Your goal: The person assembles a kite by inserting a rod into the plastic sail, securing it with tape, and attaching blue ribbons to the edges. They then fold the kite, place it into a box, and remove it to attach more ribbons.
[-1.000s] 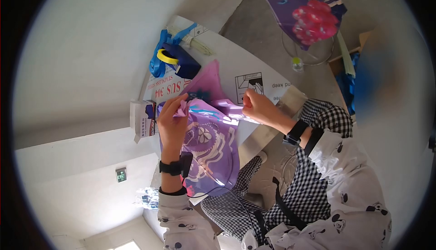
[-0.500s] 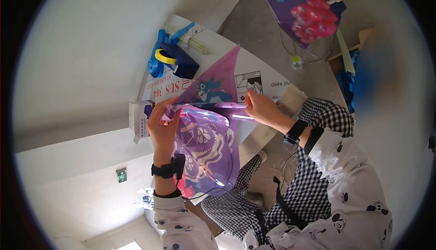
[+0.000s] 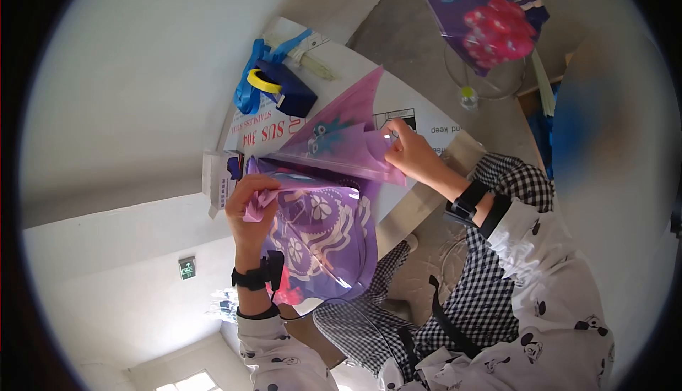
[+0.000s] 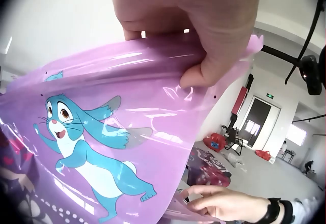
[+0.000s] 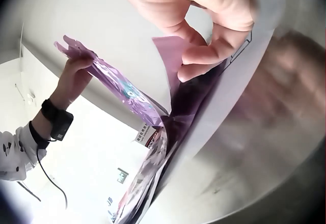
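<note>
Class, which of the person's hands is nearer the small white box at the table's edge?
Left. The left hand, gripping the purple sheet, is right beside the small white box; the right hand pinches the sheet's far side.

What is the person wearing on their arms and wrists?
White sleeves printed with small black cartoon mouse heads cover both arms. The left hand and right hand are bare. Each wrist wears a black band carrying a small black box; a thin black cable trails from the left one.
</note>
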